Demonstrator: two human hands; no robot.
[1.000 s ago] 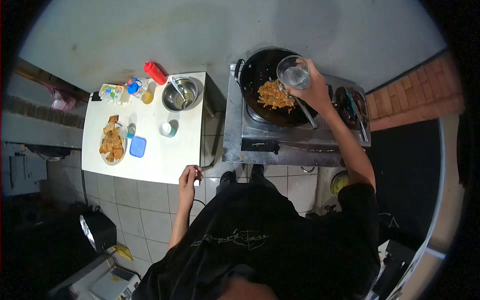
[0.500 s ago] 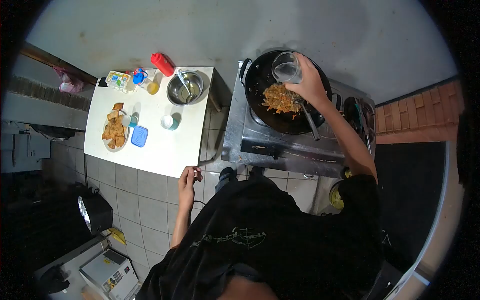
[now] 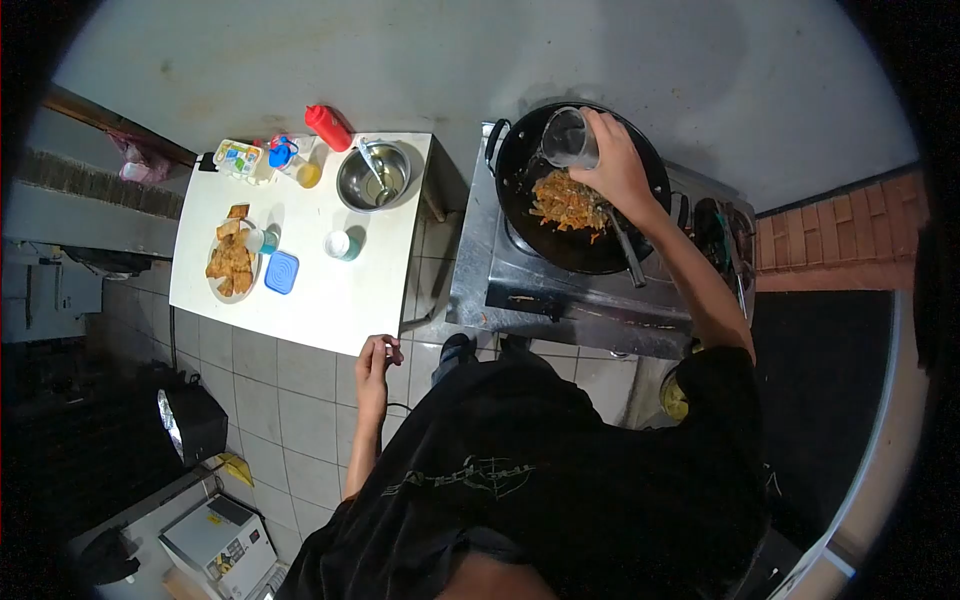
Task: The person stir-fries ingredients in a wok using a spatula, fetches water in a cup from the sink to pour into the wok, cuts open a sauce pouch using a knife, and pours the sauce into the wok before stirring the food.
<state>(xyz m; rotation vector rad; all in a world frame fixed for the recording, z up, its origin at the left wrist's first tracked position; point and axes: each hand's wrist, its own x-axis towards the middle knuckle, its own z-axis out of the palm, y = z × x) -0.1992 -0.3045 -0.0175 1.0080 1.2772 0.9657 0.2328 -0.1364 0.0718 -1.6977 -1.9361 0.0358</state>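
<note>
Two work surfaces stand side by side: a white rectangular table point(image 3: 330, 312) on the left and a stainless steel stove point(image 3: 475, 285) on the right. On the stove sits a large black round wok point(image 3: 580, 252) with loop handles, and in its middle lies a heap of orange and pale shredded food point(image 3: 562, 203). A metal utensil with a long grey handle point(image 3: 627, 250) leans in the wok, its handle going out over the near rim. The table bears a shiny steel bowl point(image 3: 352, 196), an oval plate point(image 3: 212, 286) with golden-brown pieces and a red squeeze bottle point(image 3: 328, 128).

The right hand point(image 3: 618, 165) grips a clear see-through cup point(image 3: 568, 140) from the side and holds it tilted above the far part of the wok. I cannot tell how much liquid is inside. The left hand point(image 3: 374, 362) is near the table's near corner, fingers half curled; whether something small is in them, I cannot tell.

For pouring well, I judge that the cup should be low and tipped little by little, in a thin stream spread around the food. The wrist should keep away from the hot rim, and the forearm should not push the utensil handle.
</note>
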